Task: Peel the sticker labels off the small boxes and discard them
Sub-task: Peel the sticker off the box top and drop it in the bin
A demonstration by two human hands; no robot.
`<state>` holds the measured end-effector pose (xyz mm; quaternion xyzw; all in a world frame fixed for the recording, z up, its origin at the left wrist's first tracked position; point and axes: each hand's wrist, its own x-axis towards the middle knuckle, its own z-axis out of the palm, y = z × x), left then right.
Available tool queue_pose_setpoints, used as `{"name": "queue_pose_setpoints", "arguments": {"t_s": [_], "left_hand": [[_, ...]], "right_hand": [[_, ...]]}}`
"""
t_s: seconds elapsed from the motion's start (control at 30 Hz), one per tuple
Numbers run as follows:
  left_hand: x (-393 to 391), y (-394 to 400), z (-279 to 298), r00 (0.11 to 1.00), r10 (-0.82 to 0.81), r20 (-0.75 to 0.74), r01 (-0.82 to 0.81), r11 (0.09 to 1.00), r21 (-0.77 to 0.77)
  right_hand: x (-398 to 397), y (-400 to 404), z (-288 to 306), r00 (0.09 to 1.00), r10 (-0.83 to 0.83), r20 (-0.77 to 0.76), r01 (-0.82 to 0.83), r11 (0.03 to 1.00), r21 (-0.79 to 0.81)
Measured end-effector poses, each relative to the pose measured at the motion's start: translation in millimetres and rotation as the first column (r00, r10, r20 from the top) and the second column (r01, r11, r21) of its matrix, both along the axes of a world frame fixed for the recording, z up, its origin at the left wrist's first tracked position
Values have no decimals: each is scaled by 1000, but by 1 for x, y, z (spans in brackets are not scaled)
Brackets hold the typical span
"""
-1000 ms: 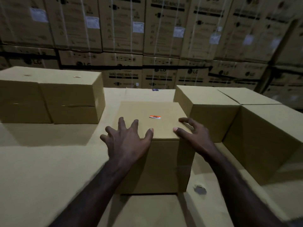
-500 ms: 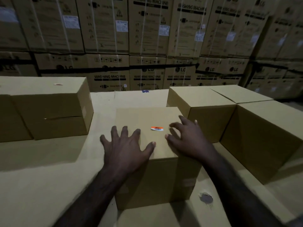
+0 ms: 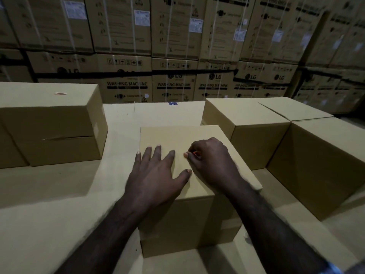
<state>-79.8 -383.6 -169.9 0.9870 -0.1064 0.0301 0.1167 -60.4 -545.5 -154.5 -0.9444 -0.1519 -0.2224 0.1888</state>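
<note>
The left hand (image 3: pixel 158 178) is spread flat on the box (image 3: pixel 169 139) top. The orange sticker (image 3: pixel 197 153) is pinched under the curled fingertips of the right hand (image 3: pixel 211 163), just beside the left.

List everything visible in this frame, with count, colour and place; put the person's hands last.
centre box: one, tan, in front of the person, on the cardboard surface.
orange sticker: one, on the centre box top, mostly hidden under the right fingertips.
left boxes: a tan group at left; exact count unclear.
second sticker: one, pale orange, on top of the left boxes.
right boxes: three, tan, at right.
washing machine cartons: many, brown, stacked along the back.
left hand: flat, fingers spread on the centre box.
right hand: fingers curled at the orange sticker; grip unclear.
</note>
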Motion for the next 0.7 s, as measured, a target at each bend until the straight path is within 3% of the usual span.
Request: {"name": "queue_pose_setpoints", "arguments": {"t_s": [0.13, 0.2, 0.3, 0.37, 0.4, 0.57, 0.7], "left_hand": [[-2, -1, 0, 1000, 14, 0, -14, 1000, 5], [-3, -2, 0, 1000, 18, -4, -18, 1000, 10], [-2, -2, -1, 1000, 21, -7, -21, 1000, 20], [-1, -1, -1, 1000, 20, -16, -19, 1000, 20], [-1, -1, -2, 1000, 20, -20, -19, 1000, 20], [-4, -3, -1, 999, 32, -33, -31, 999, 27], [-5, -4, 2, 999, 34, -43, -32, 999, 37]], "right_hand": [[1, 1, -3, 999, -22, 27, 26, 992, -125], [1, 0, -2, 1000, -32, -2, 31, 995, -91], [1, -8, 5, 992, -28, -123, 63, 955, 288], [1, -16, 12, 972, 33, -231, 111, 806, 581], [0, -22, 14, 967, 54, -251, 119, 771, 626], [-10, -36, 8, 912, 235, -335, -95, 918, 386], [-5, -29, 8, 852, 317, -417, -193, 930, 313]]}}
